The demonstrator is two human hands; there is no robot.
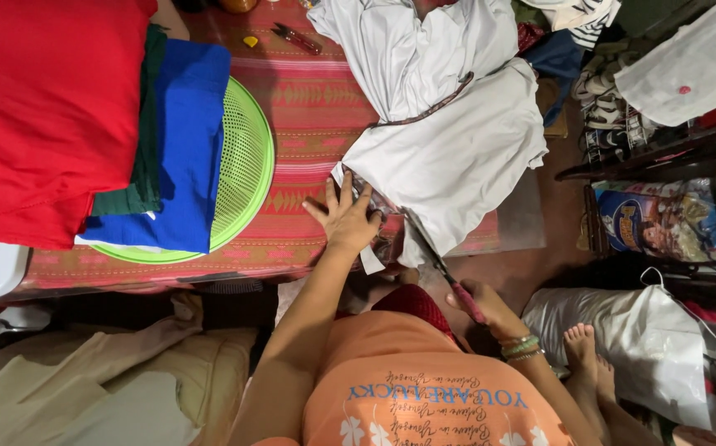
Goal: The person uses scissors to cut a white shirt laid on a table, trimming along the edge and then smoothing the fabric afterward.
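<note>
My left hand [346, 218] lies flat with fingers spread on the near corner of a white cloth [457, 157], pressing it onto the red woven table cover [308, 107]. My right hand [483, 307], with bracelets at the wrist, grips the pink handles of a pair of scissors [439, 266]. The blades point up and left into the cloth's lower edge, just right of my left hand. A dark patterned strip [424, 109] runs across the white cloth. Below the hands are my orange shirt and my lap.
A green mesh basket [246, 165] on the table's left holds folded blue [184, 140], dark green and red cloths [44, 107]. Small red-handled snips [296, 37] lie at the far edge. Bags, shelves and packets [663, 219] crowd the right. A bare foot [581, 347] rests by a white plastic bag [663, 347].
</note>
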